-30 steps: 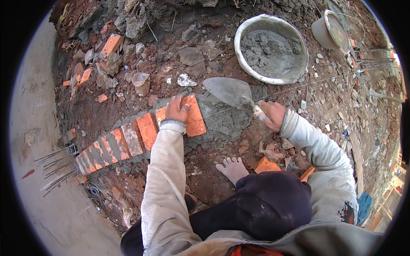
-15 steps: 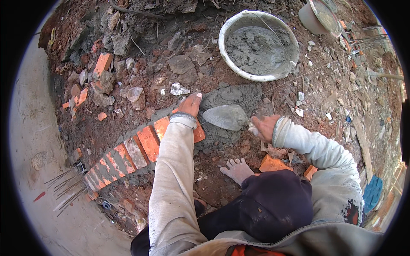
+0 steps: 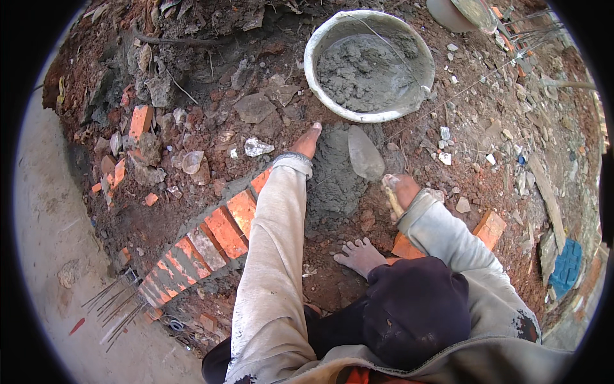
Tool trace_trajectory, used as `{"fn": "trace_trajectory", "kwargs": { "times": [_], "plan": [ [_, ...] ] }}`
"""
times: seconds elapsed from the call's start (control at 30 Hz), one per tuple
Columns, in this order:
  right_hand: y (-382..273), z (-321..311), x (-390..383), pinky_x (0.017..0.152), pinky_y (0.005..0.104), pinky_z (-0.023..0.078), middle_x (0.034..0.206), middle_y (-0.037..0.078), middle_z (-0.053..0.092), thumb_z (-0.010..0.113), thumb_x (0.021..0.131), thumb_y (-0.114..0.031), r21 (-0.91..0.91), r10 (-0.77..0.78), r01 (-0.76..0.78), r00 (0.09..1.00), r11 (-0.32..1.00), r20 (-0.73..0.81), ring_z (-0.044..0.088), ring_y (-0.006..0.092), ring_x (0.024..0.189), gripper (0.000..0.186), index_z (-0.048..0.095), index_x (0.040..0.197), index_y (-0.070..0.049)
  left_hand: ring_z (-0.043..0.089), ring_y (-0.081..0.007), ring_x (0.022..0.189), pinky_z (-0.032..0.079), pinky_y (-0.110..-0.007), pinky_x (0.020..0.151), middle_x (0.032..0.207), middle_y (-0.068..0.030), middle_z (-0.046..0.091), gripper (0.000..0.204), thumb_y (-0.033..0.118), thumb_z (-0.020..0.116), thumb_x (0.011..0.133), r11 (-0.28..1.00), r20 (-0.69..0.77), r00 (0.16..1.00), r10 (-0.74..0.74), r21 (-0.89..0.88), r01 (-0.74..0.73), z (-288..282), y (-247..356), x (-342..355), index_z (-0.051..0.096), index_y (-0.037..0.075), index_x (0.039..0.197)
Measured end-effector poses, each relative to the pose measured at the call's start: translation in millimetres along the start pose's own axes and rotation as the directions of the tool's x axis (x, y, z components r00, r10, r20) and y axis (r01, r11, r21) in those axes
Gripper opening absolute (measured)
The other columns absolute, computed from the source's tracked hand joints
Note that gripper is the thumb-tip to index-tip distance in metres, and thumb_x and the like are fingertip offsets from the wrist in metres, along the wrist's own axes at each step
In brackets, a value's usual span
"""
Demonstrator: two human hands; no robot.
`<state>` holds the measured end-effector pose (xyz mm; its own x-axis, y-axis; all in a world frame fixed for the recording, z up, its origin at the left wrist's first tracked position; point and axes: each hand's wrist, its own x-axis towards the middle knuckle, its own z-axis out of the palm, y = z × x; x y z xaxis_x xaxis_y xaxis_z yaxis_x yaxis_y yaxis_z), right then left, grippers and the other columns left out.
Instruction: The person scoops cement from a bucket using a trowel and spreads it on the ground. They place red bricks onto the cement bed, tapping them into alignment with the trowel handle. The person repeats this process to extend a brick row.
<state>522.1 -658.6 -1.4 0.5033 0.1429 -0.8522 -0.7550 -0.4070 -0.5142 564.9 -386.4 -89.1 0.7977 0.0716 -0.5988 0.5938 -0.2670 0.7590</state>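
My right hand point(image 3: 404, 189) is closed around the light handle of a pointed trowel point(image 3: 365, 153). The trowel's grey blade lies over the right side of a bed of wet mortar point(image 3: 334, 182), its tip toward the bucket. At the mortar's left edge is my left hand point(image 3: 307, 141), one digit stretched forward; its other fingers are hidden, so a grip cannot be made out. Beneath and left of my left forearm, a row of orange bricks point(image 3: 224, 232) runs toward the lower left, with grey mortar smeared on several.
A white-rimmed bucket point(image 3: 311, 70) of mortar stands ahead, with a second pail point(image 3: 448, 14) at the far right. A thin string line crosses the soil. Loose bricks point(image 3: 490, 229) lie beside my right forearm. Steel rods point(image 3: 118, 320) jut over the concrete slab point(image 3: 48, 211) at left.
The trowel has turned from pointing left to pointing forward, beside the bucket's near rim. My left hand has shifted forward and right, off the end of the brick row. The view has shifted slightly.
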Motion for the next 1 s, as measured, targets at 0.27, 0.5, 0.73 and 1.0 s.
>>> {"fn": "trace_trajectory", "kwargs": {
  "times": [0.27,0.5,0.73,1.0],
  "plan": [
    [26,82,-7,0.06,0.0462,0.049,0.074,0.02,0.06,0.044,0.095,-0.029,-0.281,-0.215,0.232,0.972,0.931,0.091,0.063,0.0349,0.068,0.034,0.053,0.095,0.003,0.045,-0.0302,0.127,0.027,-0.033,0.108,0.13,-0.0189,0.055,0.066,0.056,0.029,0.095,0.991,0.164,0.981,0.103,-0.099,-0.087,-27,-54,22,0.058,0.005,0.126],
    [17,118,-6,0.078,0.0527,0.047,0.087,0.03,0.063,0.048,0.092,-0.028,-0.55,-0.239,0.345,0.936,0.76,0.258,0.061,0.0469,0.088,0.032,0.056,0.098,0.002,0.03,-0.0252,0.138,0.017,-0.034,0.115,0.146,-0.0133,0.039,0.065,0.049,0.022,0.099,0.995,0.232,0.973,0.019,0.092,-0.041,-75,-54,-33,0.042,0.002,0.139],
    [-43,73,-5,0.076,0.0504,0.052,0.085,0.028,0.065,0.049,0.091,-0.031,-0.825,-0.034,0.468,0.875,0.317,0.483,0.065,0.0451,0.082,0.043,0.053,0.111,0.007,0.031,-0.0304,0.137,0.018,-0.038,0.115,0.145,-0.0147,0.041,0.066,0.054,0.022,0.096,0.903,0.046,0.993,0.105,0.414,-0.115,-82,-51,-76,0.046,0.009,0.138],
    [-59,66,-6,0.074,0.0516,0.052,0.079,0.028,0.065,0.047,0.092,-0.029,-0.885,-0.197,0.438,0.892,0.159,0.406,0.066,0.0446,0.078,0.039,0.049,0.11,0.006,0.041,-0.0378,0.129,0.024,-0.042,0.111,0.135,-0.0232,0.048,0.077,0.061,0.022,0.093,0.913,-0.007,1.0,-0.021,0.408,0.022,-59,-44,-60,0.052,0.001,0.13]
  ]
}}
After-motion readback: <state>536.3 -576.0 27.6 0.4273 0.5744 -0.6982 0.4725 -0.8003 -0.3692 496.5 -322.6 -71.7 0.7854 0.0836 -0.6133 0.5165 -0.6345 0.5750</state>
